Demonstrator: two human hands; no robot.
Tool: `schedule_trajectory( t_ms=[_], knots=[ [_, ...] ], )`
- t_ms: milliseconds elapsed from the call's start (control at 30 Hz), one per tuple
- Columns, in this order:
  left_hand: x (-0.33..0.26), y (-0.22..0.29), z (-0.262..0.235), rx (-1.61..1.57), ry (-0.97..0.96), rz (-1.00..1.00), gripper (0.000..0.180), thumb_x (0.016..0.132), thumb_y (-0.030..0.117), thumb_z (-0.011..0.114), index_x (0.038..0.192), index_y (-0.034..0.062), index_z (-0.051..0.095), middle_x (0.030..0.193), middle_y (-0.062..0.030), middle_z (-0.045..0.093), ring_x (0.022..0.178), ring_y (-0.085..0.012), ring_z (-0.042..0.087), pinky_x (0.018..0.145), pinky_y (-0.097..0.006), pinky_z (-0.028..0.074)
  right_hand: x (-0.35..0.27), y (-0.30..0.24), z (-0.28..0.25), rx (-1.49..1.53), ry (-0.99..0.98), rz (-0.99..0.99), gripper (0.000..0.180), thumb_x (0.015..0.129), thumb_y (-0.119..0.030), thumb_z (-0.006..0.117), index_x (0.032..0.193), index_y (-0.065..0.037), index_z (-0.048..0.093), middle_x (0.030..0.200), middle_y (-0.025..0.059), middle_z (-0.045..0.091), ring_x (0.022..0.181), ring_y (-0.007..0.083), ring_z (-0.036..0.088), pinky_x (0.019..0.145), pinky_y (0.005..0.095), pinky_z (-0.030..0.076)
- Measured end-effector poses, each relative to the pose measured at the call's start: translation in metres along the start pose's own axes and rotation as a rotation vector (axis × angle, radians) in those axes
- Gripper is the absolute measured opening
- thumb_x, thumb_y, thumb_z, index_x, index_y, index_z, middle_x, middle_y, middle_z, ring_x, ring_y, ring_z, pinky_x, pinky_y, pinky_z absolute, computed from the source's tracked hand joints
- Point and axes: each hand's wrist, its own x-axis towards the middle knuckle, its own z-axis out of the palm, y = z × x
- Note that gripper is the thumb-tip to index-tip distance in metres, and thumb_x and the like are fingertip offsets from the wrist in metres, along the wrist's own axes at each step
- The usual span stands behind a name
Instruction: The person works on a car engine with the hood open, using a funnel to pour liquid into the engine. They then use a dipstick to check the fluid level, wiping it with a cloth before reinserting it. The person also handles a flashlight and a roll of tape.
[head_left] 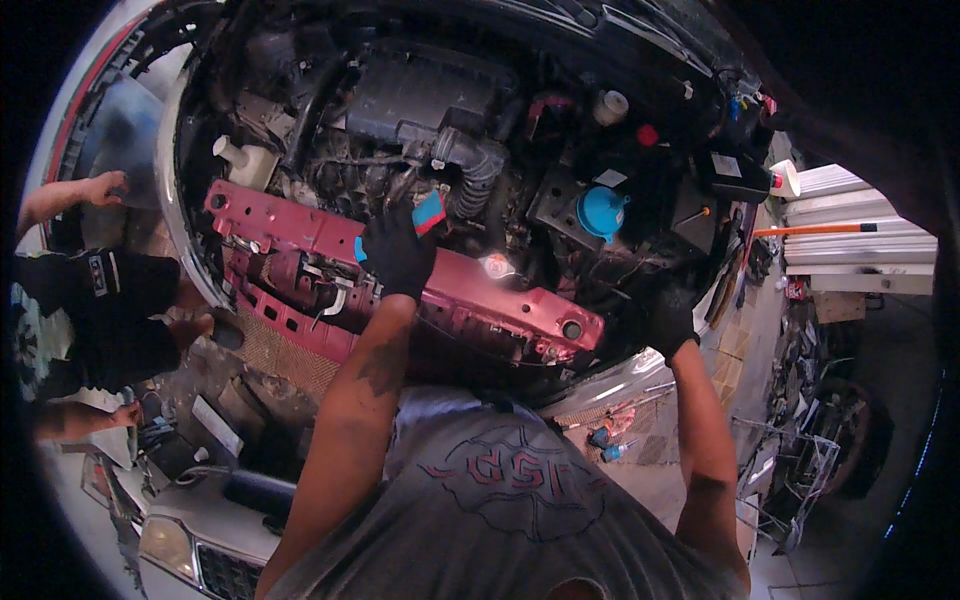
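Observation:
My left hand (397,252), in a black glove, is above the middle of the dark red front crossmember (480,290) of an open engine bay. It is closed around a flat blue-and-red packet (428,212), whose blue ends stick out on both sides of the glove. My right hand (668,312), also gloved in black, reaches to the right front corner of the bay, near the bright body edge. Its fingers blend into the dark parts there. Between the hands, a round radiator cap (495,265) shines just behind the crossmember. A blue funnel (603,213) stands farther back on the right.
A black engine cover (425,90) and ribbed intake hose (478,180) lie behind. A pale reservoir (247,162) is at left. Another person's hand (105,188) rests by the left fender. A second car's front (190,550) is lower left; tools (612,440) lie on the floor.

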Motion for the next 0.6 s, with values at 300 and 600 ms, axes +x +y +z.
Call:
schedule_trajectory(
  t_ms=[300,600],
  knots=[
    [-0.003,0.001,0.000,-0.013,0.074,0.031,0.061,0.071,0.040,0.080,0.119,0.0109,0.057,0.107,-0.0135,0.062,0.102,-0.0369,0.056,0.087,-0.051,0.042,0.014,-0.017,-0.026,0.028,-0.267,0.127,0.051,0.078,-0.031,0.066,0.126,-0.014,0.064,0.110,0.0207,0.069,0.097,0.0404,0.066,0.086,0.0483,0.053],
    [0.004,0.007,-0.006,-0.119,0.080,0.032,0.056,0.069,0.040,0.082,0.111,0.0103,0.060,0.103,-0.0122,0.063,0.101,-0.0358,0.058,0.086,-0.050,0.042,0.057,-0.042,-0.036,0.406,-0.235,0.085,0.041,0.087,-0.027,0.064,0.125,-0.012,0.060,0.124,0.0171,0.064,0.114,0.0376,0.061,0.094,0.0461,0.050]
  ],
)
